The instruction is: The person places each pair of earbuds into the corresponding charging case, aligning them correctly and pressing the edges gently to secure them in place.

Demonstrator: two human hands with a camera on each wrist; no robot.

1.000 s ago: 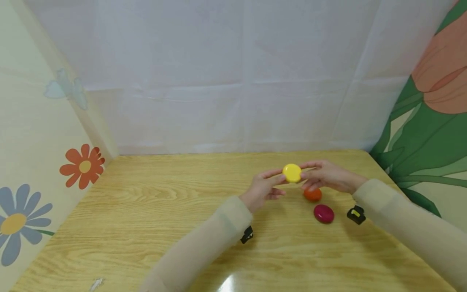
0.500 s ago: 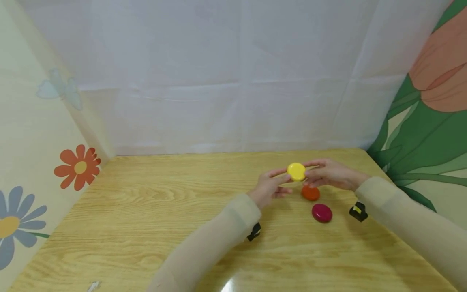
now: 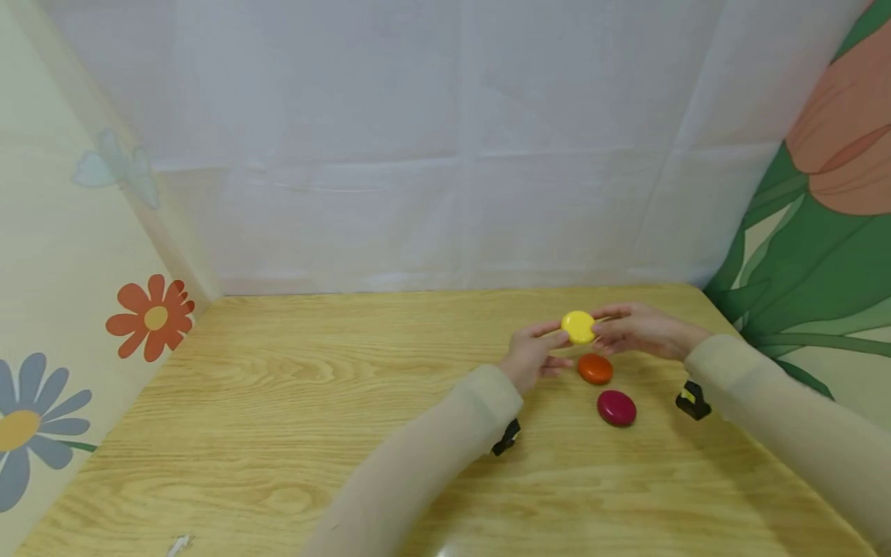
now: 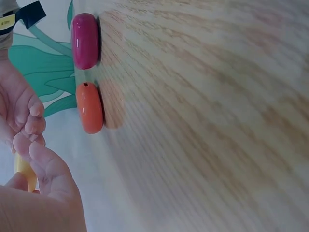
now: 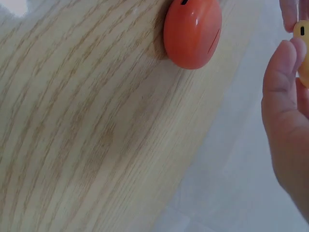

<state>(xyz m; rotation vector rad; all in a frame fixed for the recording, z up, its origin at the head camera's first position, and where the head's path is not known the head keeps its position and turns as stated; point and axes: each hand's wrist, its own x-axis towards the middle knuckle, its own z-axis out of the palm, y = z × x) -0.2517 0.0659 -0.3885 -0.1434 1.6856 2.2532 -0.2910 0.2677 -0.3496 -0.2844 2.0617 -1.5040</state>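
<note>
Both hands pinch a glossy yellow pebble-shaped disc [image 3: 578,327] above the table, its round face towards the head camera. My left hand [image 3: 533,354] has thumb and forefinger at its left edge; my right hand [image 3: 643,331] grips the right edge. A small dark slot shows on the rim of the yellow disc [image 5: 303,48] in the right wrist view. Below the hands an orange disc [image 3: 595,369] of the same shape lies flat on the wood. Nearer the person lies a crimson disc [image 3: 616,408]. In the left wrist view, fingers hide much of the yellow disc [image 4: 23,170].
The wood-grain table [image 3: 313,418] ends at a pale cloth backdrop [image 3: 445,193]. Printed flower panels stand at either side. A small whitish mark [image 3: 179,545] shows at the front left. A black wrist camera [image 3: 693,401] hangs below the right cuff.
Both hands have shifted slightly to the right with the yellow disc between them. The right fingers no longer overlap the orange disc in the head view. The orange and crimson discs stay put.
</note>
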